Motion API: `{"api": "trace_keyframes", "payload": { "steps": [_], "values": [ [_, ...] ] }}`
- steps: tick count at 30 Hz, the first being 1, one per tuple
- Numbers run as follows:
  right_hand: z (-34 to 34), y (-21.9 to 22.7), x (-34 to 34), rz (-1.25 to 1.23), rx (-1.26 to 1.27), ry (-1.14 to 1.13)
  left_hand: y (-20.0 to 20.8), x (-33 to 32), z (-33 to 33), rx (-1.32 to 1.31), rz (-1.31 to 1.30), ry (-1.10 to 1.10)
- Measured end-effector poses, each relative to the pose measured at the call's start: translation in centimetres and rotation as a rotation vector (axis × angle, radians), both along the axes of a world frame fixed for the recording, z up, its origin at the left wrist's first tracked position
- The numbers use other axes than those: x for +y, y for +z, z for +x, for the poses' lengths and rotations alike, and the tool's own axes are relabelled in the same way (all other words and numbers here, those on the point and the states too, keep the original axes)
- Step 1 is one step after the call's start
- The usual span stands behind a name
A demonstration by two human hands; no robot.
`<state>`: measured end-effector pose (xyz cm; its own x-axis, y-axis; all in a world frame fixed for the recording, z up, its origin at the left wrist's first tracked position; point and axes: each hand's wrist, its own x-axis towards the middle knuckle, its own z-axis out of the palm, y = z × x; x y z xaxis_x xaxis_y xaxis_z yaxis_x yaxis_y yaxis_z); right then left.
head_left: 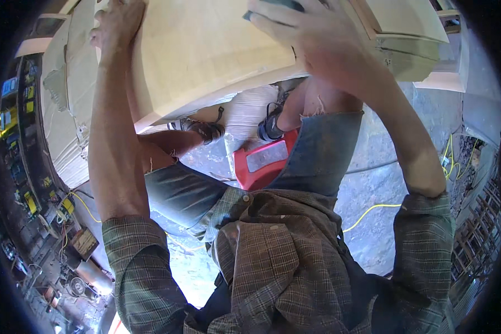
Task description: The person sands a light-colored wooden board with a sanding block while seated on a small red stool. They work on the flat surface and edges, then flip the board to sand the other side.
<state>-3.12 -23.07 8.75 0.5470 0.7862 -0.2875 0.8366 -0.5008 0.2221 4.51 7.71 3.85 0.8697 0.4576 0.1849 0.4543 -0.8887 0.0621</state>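
Observation:
A pale wooden panel [206, 50] with a curved near edge lies in front of me, above my knees. At its left side my left hand [119, 25] has its fingers curled over the edge, with the thumb side toward me. My right hand [309, 25] is on the right part of the panel's face, its fingers around a dark, flat pad [281, 4]. Only a part of the pad shows at the upper rim, so its exact kind is unclear.
Cardboard sheets [80, 72] lie under and beside the panel. A red plastic stool [250, 175] stands between my legs. Yellow cord [373, 208] and a dark cable [373, 166] run over the floor. Tools and parts crowd the left side; metal grating [479, 222] is at right.

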Motion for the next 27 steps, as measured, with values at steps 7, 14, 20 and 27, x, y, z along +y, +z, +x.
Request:
{"api": "trace_keyframes", "payload": {
  "steps": [7, 14, 20, 27],
  "values": [
    [-0.5, -2.1, -1.3, 0.701, -0.162, 0.127, 1.6, -1.4, -0.5, 0.009, -0.053, 0.109],
    [-4.6, -0.6, -5.1, 0.512, -0.012, 0.040, 0.6, -1.5, -0.1, -0.024, -0.061, 0.089],
    [-5.9, 0.5, -8.3, 0.695, -0.177, -0.213, 0.9, -1.5, 0.1, -0.012, -0.071, 0.094],
    [-4.7, -2.9, -2.1, 0.690, -0.214, -0.182, 1.0, -1.9, 0.0, -0.006, -0.091, 0.078]
  ]
}}
